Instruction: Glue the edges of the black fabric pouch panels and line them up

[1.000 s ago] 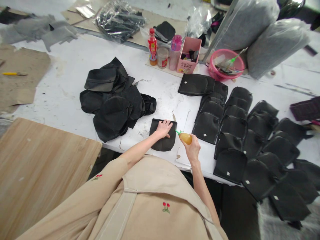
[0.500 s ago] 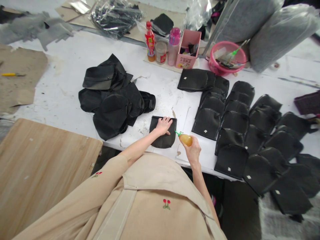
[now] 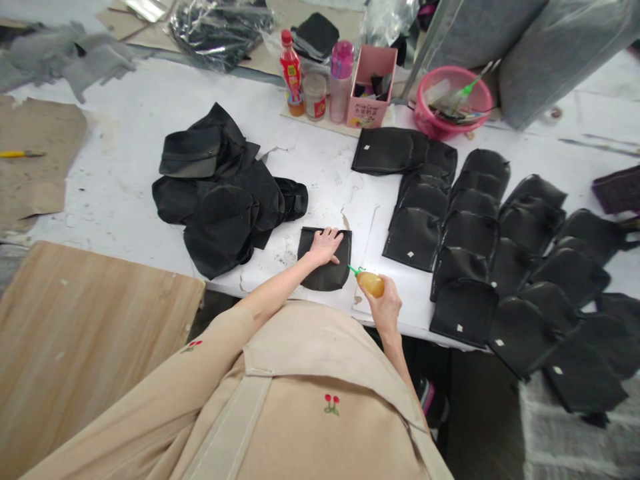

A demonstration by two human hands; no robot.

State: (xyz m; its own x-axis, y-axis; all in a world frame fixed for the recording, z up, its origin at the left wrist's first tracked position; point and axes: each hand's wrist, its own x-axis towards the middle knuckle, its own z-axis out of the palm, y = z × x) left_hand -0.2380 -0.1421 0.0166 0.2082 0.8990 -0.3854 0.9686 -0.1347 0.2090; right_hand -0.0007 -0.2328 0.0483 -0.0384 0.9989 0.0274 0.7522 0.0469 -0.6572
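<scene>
A black rounded piece (image 3: 327, 279) lies flat near the table's front edge. My left hand (image 3: 325, 247) rests on its upper part with the fingers spread. In my right hand (image 3: 386, 303) is a small amber squeeze bottle (image 3: 371, 285), tilted so that its thin green nozzle points left at the right edge of the black piece. Left of my hands is a loose heap of black pieces (image 3: 220, 220). Rows of overlapping black pieces (image 3: 414, 237) lie to the right, some with small white tags.
Along the back stand a red-capped bottle (image 3: 292, 77), a glass jar (image 3: 315, 97), a pink-lidded bottle (image 3: 341, 87), a pink box (image 3: 370, 110) and a pink basin (image 3: 453, 100) of tools. A wooden board (image 3: 95, 333) sits at the front left.
The view has shifted slightly. The nozzle tip has moved down a little along the right edge of the black piece. My left hand stays on the piece.
</scene>
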